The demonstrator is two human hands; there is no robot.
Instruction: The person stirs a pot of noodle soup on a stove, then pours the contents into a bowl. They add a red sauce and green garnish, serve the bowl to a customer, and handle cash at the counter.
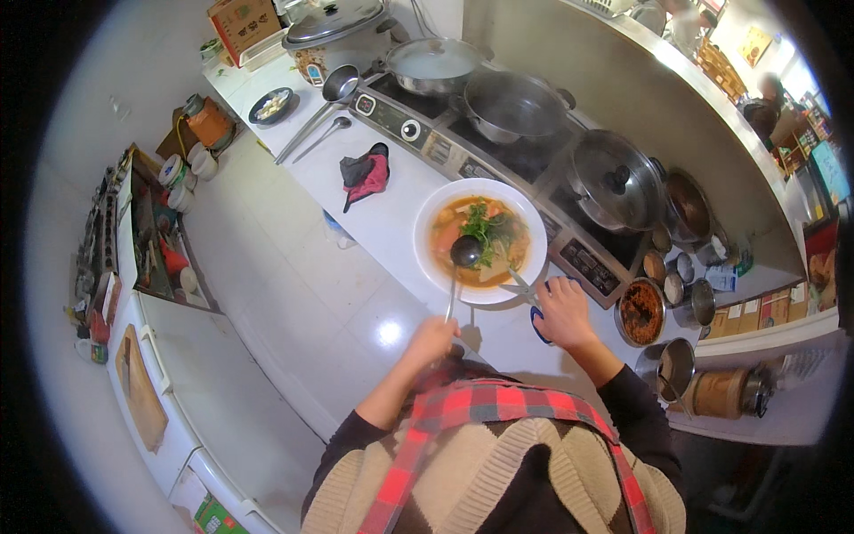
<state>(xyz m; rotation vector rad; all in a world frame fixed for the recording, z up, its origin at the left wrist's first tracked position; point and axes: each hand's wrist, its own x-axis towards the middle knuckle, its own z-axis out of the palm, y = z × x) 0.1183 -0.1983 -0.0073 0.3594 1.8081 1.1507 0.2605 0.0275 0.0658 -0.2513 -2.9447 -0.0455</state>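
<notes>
A large white bowl [427, 274] of reddish soup stands before me on the white counter [400, 200]. Green herbs [478, 220] and other pieces of food float in the broth. My left hand [430, 340] grips the handle of a ladle [466, 251], whose dark-looking bowl rests over the soup. In my right hand [566, 312] is a pair of scissors [520, 289] with dark blue handles. Their blades are spread apart at the bowl's near right rim; whether they touch it I cannot tell.
Beyond the bowl, steaming pots [517, 100] and a lidded pot [617, 183] sit on induction cookers [427, 133]. A red and black cloth [367, 173], a large ladle [340, 83] and a small dish [271, 107] lie leftward. Seasoning containers [640, 312] crowd the right.
</notes>
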